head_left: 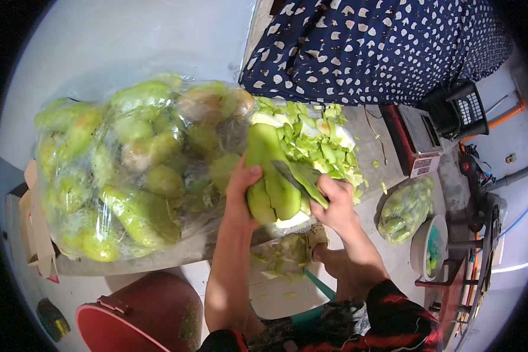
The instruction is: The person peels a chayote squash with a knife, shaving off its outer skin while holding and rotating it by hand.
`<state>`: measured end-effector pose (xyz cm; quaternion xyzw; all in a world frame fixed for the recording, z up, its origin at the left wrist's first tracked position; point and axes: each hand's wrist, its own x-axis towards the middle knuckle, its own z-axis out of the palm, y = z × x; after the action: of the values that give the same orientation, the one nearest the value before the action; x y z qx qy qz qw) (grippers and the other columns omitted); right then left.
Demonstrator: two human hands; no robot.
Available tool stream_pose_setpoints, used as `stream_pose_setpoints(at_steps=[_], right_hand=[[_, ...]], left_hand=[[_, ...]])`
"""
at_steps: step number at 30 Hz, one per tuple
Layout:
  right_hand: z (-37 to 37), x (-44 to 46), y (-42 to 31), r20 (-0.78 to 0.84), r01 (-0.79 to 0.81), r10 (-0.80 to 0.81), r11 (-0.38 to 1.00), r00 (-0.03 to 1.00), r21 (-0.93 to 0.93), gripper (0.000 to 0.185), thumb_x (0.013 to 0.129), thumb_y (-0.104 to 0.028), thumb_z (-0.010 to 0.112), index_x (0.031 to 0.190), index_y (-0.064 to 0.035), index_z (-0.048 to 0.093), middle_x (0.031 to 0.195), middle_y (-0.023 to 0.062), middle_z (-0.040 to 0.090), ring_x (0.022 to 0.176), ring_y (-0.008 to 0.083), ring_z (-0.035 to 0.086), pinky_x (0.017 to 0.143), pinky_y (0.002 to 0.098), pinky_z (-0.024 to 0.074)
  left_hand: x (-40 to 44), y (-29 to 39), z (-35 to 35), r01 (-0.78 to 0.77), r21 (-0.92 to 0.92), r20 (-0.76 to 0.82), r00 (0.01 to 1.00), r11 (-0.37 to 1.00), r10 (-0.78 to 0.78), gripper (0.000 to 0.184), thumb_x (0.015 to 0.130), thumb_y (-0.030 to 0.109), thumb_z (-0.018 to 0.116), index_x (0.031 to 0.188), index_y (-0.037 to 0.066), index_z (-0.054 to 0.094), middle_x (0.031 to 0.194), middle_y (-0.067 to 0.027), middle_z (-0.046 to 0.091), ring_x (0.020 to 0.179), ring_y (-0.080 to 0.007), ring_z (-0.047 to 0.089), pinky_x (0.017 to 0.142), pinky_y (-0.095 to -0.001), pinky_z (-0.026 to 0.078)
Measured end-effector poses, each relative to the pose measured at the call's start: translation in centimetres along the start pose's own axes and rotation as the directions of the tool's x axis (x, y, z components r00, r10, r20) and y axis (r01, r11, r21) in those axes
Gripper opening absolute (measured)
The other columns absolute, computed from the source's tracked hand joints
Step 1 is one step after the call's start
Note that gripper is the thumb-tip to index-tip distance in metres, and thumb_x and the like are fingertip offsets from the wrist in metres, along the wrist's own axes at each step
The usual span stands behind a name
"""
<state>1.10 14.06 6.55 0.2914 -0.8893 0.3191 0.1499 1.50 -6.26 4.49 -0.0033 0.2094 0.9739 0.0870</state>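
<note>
In my left hand point(240, 190) is a large, long green chayote point(268, 173), its creased end toward me. My fingers wrap round its left side. Against its right side lies a broad, dark blade with a green sheen, which looks like a knife point(301, 183). My right hand point(336, 199) is closed round its near end, and the handle is hidden in the fist. Just beyond both hands spreads a pile of green and whitish cut pieces point(320, 138). A large clear plastic bag full of chayotes point(138, 167) lies to the left of my left hand.
A red bucket point(141, 314) stands below the table edge point(88, 268). At right are a red scale point(413, 141), a black basket point(457, 111), a smaller filled bag point(406, 210) and a white basin point(422, 249). Dark patterned cloth point(358, 53) hangs at the far side. Scraps lie on the floor.
</note>
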Motion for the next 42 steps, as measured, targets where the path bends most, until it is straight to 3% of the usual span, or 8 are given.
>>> stream_pose_setpoints(at_steps=[11,14,16,19,30,32,37,42], right_hand=[[1.2,0.6,0.4,-0.116,0.019,-0.028,0.997,0.993,-0.072,0.024,0.063,-0.002,0.069,0.072,-0.0046,0.047,0.060,0.0129,0.055,0.052,0.0324,0.056,0.050,0.0397,0.0444],[1.0,0.1,0.7,-0.076,-0.014,0.008,0.996,0.997,-0.087,0.024,0.063,-0.002,0.069,0.071,-0.0040,0.047,0.058,0.0131,0.053,0.052,0.0326,0.055,0.050,0.0395,0.0443],[0.8,0.1,0.7,-0.037,-0.055,0.052,0.996,0.998,-0.068,0.024,0.064,-0.002,0.069,0.071,-0.0038,0.047,0.057,0.0132,0.052,0.052,0.0326,0.055,0.050,0.0394,0.0442],[0.7,0.6,-0.3,-0.112,0.037,-0.039,0.999,0.993,-0.013,0.021,0.064,0.003,0.063,0.066,-0.0045,0.043,0.053,0.0107,0.043,0.044,0.0288,0.046,0.043,0.0345,0.0372],[1.9,0.2,1.8,-0.180,0.073,-0.089,0.993,0.980,-0.093,0.021,0.060,0.001,0.065,0.074,-0.0048,0.051,0.062,0.0141,0.056,0.055,0.0338,0.058,0.052,0.0390,0.0454],[2.3,0.1,2.6,-0.162,-0.204,0.196,0.978,0.967,-0.035,0.020,0.063,0.001,0.065,0.071,-0.0045,0.048,0.058,0.0132,0.053,0.052,0.0343,0.056,0.048,0.0376,0.0437],[0.7,0.1,0.5,-0.135,-0.031,0.039,0.998,0.990,0.063,0.024,0.062,0.003,0.065,0.069,-0.0037,0.043,0.054,0.0098,0.043,0.045,0.0262,0.045,0.046,0.0337,0.0386],[0.1,0.5,-0.1,-0.119,0.103,-0.096,0.993,0.988,0.057,0.027,0.059,0.004,0.067,0.069,-0.0036,0.043,0.057,0.0116,0.045,0.048,0.0292,0.048,0.047,0.0356,0.0397]], left_hand=[[0.1,-0.8,0.0,0.069,-0.093,-0.046,0.996,0.993,-0.074,0.065,0.084,0.023,0.058,0.141,0.003,0.036,0.122,-0.0137,0.056,0.108,-0.0249,0.060,0.091,-0.0383,0.052],[0.0,-1.1,-0.4,0.027,-0.056,-0.170,0.985,0.998,-0.036,0.047,0.083,0.031,0.059,0.117,-0.001,0.058,0.105,-0.0158,0.067,0.090,-0.0286,0.067,0.081,-0.0408,0.056],[-0.2,-0.4,-0.2,0.080,-0.076,-0.034,0.996,0.994,-0.083,0.065,0.084,0.025,0.059,0.141,0.002,0.036,0.124,-0.0140,0.056,0.110,-0.0247,0.060,0.092,-0.0383,0.052],[0.1,-0.5,-0.3,0.063,-0.055,0.036,0.998,0.996,-0.061,0.067,0.083,0.024,0.059,0.141,0.002,0.035,0.126,-0.0145,0.055,0.111,-0.0251,0.059,0.093,-0.0384,0.051],[0.0,-1.3,0.4,0.084,-0.065,-0.005,0.996,0.994,-0.084,0.069,0.081,0.023,0.062,0.141,0.002,0.035,0.123,-0.0141,0.056,0.108,-0.0250,0.060,0.092,-0.0382,0.052],[0.0,-1.3,0.6,0.112,-0.032,0.006,0.994,0.993,-0.112,0.068,0.082,0.023,0.062,0.141,0.003,0.035,0.123,-0.0138,0.055,0.109,-0.0249,0.060,0.092,-0.0383,0.052],[-0.1,-1.5,0.5,0.103,-0.071,-0.046,0.993,0.992,-0.107,0.069,0.082,0.024,0.061,0.142,0.004,0.034,0.124,-0.0140,0.055,0.108,-0.0250,0.060,0.092,-0.0384,0.052],[0.0,-1.2,0.4,0.095,-0.107,0.038,0.995,0.990,-0.091,0.069,0.082,0.024,0.061,0.142,0.004,0.034,0.124,-0.0134,0.054,0.109,-0.0247,0.059,0.092,-0.0380,0.051]])
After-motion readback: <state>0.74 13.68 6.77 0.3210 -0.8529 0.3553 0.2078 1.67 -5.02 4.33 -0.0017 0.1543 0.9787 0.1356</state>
